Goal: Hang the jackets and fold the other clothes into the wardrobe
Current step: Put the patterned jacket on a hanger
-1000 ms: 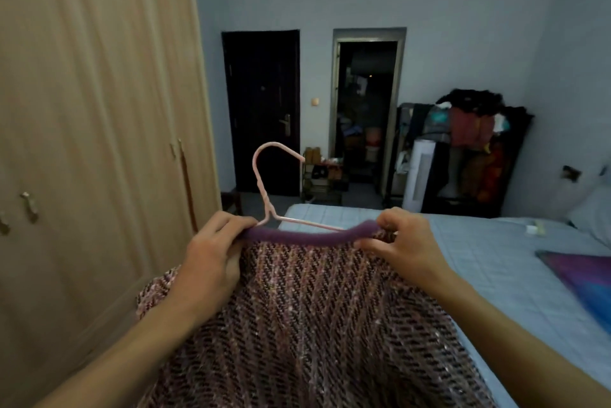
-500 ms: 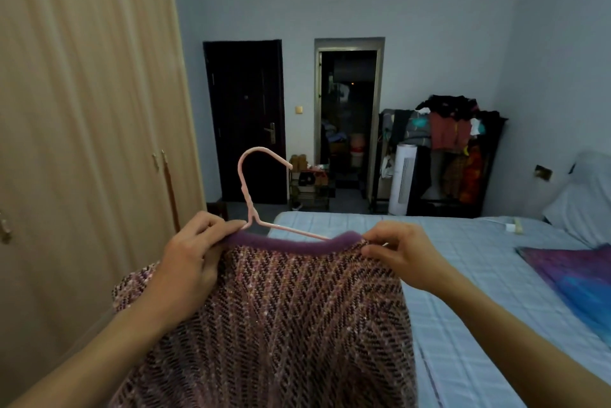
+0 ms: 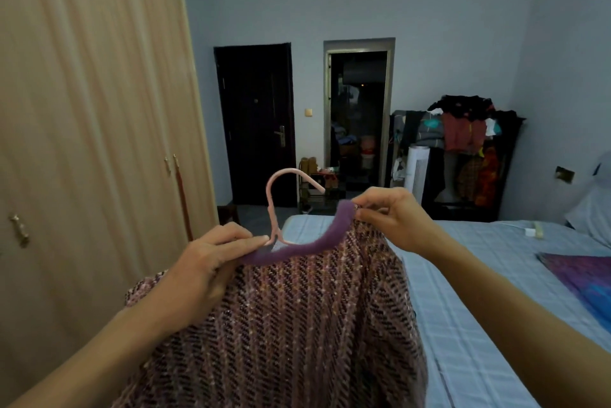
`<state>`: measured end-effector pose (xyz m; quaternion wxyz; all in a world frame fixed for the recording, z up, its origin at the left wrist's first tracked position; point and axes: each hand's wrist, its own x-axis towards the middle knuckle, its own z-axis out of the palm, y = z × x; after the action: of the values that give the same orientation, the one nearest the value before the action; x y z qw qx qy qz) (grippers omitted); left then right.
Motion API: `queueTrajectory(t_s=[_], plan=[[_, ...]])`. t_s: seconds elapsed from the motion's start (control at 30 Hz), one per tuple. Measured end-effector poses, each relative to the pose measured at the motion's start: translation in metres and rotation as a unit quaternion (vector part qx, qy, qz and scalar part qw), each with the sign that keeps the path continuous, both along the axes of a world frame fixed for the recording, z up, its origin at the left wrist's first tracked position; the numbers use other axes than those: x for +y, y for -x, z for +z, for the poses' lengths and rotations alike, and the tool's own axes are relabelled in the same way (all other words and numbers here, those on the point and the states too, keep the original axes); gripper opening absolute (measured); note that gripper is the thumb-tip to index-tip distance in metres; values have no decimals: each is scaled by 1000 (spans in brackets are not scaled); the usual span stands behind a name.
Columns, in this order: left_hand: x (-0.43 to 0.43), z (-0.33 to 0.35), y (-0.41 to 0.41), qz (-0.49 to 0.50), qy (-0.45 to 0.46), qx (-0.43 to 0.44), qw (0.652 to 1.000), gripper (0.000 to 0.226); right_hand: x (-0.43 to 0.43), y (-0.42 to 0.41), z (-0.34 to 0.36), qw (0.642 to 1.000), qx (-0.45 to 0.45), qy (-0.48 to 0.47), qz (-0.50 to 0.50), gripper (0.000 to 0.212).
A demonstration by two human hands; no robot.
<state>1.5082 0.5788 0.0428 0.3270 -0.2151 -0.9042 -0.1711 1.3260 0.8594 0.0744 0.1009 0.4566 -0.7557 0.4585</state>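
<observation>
A pink and dark woven jacket [image 3: 297, 318] with a fuzzy purple collar [image 3: 317, 239] hangs in front of me on a pink hanger [image 3: 274, 206], whose hook sticks up above the collar. My left hand [image 3: 211, 262] pinches the collar's left end, next to the base of the hook. My right hand [image 3: 390, 212] pinches the collar's right end and holds it higher. The wooden wardrobe [image 3: 92, 143] stands at my left with its doors closed.
A bed [image 3: 479, 292] with a light blue checked sheet fills the right side, with a purple-blue cloth [image 3: 585, 278] on it. At the back are a dark door [image 3: 258, 123], an open doorway [image 3: 358, 116], a white tower fan [image 3: 417, 169] and a rack heaped with clothes [image 3: 463, 143].
My right hand has lifted its end of the collar, so the jacket now tilts up to the right. My view has risen and shows more of the room and wardrobe.
</observation>
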Motion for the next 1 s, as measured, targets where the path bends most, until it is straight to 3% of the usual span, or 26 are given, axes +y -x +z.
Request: queueTrajectory(t_s=[0.13, 0.33, 0.43, 0.57, 0.63, 0.73, 1.0], plan=[[14, 1, -1, -10, -29, 16, 999, 39, -31, -9, 5, 999, 16, -34, 22, 14], [16, -9, -5, 47, -84, 33, 995, 49, -43, -10, -6, 980, 12, -194, -31, 13], [14, -18, -3, 70, -117, 43, 990, 46, -34, -14, -15, 981, 5, -179, -69, 22], [12, -26, -3, 93, -133, 43, 986, 45, -10, -26, -34, 977, 5, -215, 9, 17], [12, -29, -2, 95, -137, 40, 985, 44, -2, -26, -44, 975, 27, -218, -7, 17], [14, -31, 1, 94, -138, 36, 985, 44, 1, -23, -52, 979, 57, -183, -71, 16], [13, -27, 0, 88, -116, 29, 989, 47, -2, -28, -54, 990, 53, -126, -33, 15]])
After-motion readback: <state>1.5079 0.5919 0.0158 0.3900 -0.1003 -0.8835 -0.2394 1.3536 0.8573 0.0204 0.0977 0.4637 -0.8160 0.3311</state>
